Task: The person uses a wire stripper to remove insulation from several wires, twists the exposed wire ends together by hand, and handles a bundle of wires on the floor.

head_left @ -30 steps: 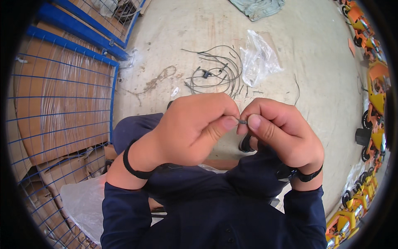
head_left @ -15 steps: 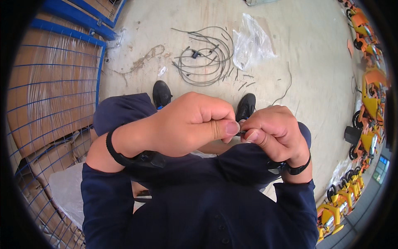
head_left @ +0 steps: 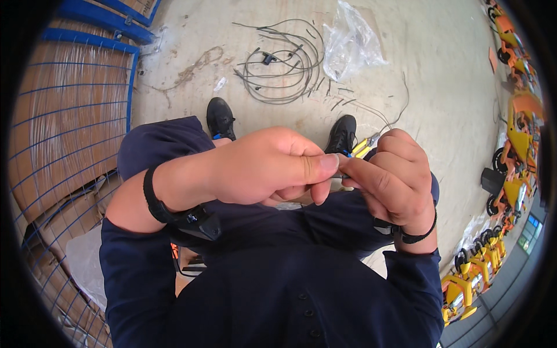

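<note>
The light is bright and soft, and shadows are weak. White glare lies on the clear plastic sheet (head_left: 351,46) and on the wrapped cartons (head_left: 75,132). The blue cage (head_left: 134,75) bends toward the black round rim. Between the fingers (head_left: 329,163), the fine detail is not sharp.

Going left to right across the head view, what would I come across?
Blue wire cage, left hand, thin dark piece held between the two hands, right hand, row of yellow-and-orange wheeled machines.
</note>
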A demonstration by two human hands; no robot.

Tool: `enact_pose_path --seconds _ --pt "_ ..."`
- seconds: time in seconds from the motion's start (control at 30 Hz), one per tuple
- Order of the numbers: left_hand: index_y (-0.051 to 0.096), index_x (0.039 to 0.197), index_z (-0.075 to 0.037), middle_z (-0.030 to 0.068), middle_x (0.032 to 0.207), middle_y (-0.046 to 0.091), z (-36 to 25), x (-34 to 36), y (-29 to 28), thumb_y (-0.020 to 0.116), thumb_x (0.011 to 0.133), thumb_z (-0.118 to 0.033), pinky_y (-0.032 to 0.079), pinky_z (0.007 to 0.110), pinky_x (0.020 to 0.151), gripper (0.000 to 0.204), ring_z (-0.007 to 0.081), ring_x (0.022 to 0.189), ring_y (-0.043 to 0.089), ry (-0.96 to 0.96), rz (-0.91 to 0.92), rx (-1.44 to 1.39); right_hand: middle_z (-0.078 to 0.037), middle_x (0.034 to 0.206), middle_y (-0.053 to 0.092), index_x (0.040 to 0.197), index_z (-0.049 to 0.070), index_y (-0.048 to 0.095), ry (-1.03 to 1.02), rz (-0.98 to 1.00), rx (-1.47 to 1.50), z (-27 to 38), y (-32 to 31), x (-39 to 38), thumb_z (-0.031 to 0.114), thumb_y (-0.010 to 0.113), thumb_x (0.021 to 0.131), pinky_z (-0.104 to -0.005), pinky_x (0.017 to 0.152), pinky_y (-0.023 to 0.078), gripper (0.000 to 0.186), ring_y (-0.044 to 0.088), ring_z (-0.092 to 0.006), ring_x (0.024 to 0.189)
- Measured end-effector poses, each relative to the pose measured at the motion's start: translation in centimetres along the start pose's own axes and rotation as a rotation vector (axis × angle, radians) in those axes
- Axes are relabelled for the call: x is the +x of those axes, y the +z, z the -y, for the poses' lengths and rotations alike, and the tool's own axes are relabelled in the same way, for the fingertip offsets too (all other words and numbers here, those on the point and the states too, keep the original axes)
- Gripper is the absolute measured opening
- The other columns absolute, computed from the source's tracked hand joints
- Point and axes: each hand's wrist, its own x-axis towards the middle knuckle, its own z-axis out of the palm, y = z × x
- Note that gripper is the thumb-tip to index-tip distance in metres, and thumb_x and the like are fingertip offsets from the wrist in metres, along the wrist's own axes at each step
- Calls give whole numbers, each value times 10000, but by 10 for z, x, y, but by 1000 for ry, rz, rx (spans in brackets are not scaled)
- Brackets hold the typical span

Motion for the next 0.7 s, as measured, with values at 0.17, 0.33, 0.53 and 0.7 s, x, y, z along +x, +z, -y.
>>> enact_pose_path --seconds 0.17,0.33,0.53,0.7 --pt "634 882 14 -1 650 585 11 6 -3 569 973 -237 387 226 501 276 69 542 485 399 -161 431 -71 648 577 839 19 648 263 -22 263 5 11 -6 62 666 818 -318 493 391 51 515 -231 521" --pt "669 867 -10 58 682 636 21 0 0 690 867 -131 420 244 537 123 156 546 551 648 -337 866 -99 682 615 853 16 641 683 111 825 16 10 -16 79 592 907 -314 541 466 96 601 -272 581" --pt "684 859 -27 87 673 627 19 -18 -6 720 819 -146 410 285 487 130 244 539 564 742 -343 1139 -82 687 629 877 25 660 531 113 706 13 10 -28 85 635 884 -321 527 372 65 567 -225 555" --pt "685 831 -36 75 685 643 18 -33 -25 724 803 -131 435 296 498 106 227 552 596 778 -413 1090 -101 658 600 841 4 648 517 75 625 4 -4 -35 59 652 862 -335 500 393 58 507 -252 515"
